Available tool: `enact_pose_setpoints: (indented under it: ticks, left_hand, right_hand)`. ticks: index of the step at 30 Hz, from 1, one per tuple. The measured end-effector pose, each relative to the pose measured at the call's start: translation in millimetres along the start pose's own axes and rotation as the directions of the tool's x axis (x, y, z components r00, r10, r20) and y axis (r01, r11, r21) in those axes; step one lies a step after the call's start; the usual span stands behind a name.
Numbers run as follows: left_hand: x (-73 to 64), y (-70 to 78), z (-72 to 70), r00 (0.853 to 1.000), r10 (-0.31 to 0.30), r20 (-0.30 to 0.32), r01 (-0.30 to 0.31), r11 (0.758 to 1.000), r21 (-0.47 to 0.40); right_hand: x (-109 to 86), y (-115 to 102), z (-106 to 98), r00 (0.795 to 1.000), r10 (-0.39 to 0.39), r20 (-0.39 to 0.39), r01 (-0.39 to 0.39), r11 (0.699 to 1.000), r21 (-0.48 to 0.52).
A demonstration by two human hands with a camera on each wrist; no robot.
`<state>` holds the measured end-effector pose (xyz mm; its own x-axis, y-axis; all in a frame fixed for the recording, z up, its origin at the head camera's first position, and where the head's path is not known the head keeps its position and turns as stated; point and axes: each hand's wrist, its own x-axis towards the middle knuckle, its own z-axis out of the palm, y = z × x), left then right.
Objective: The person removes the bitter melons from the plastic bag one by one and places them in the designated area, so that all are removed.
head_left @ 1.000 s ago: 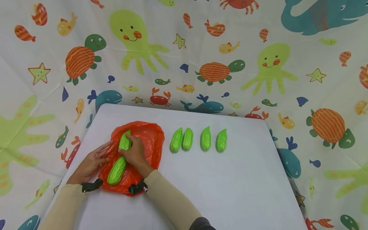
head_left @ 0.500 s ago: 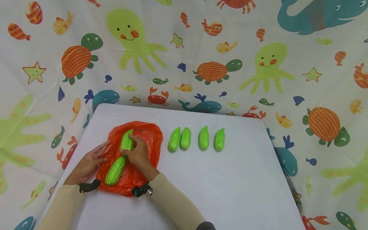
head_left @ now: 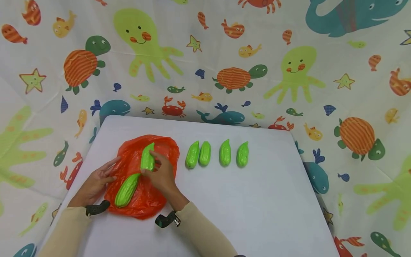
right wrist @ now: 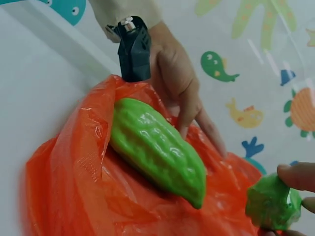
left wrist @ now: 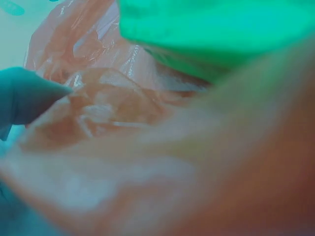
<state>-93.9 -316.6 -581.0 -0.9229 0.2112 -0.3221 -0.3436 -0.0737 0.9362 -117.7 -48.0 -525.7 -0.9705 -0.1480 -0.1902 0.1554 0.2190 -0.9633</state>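
Note:
My right hand (head_left: 164,175) grips a green bitter gourd (head_left: 147,157) between thumb and fingers over the red plastic bag (head_left: 149,210). In the right wrist view that held gourd (right wrist: 268,204) shows end-on at the lower right. A second bitter gourd (head_left: 127,191) lies on the bag, tilted, its tip towards the held one. At the bag's left edge my left hand (head_left: 93,185) touches the plastic, its fingers extended and the thumb apart. The left wrist view is blurred; bag plastic (left wrist: 98,108) and a large green shape (left wrist: 211,29) fill much of it.
Several more bitter gourds stand in a row right of the bag, from the leftmost gourd (head_left: 192,154) to the rightmost gourd (head_left: 242,154). All lie on a white table (head_left: 257,207). A curtain (head_left: 205,103) printed with sea animals hangs behind it.
My right hand has moved right with its bitter gourd, relative to the bag, and the gourd's tip has come away from the bag's left side. The left hand stays at the bag's edge.

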Motion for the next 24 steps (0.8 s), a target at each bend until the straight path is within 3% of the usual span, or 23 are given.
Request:
enact_pose_setpoints:
  ticks: [7, 24]
  left_hand:
    - [0.1, -2.1, -0.7, 1.0, 0.017, 0.006, -0.016, 1.0, -0.021]
    - [-1.3, -2.2, -0.2, 0.999, 0.036, 0.013, -0.036, 0.999, -0.03]
  right_hand:
    - [-14.1, 0, -17, 0.998, -0.054, -0.02, 0.053, 0.998, -0.038]
    - [-43.9, 16, -65, 0.99, -0.122, -0.071, 0.121, 0.993, -0.011]
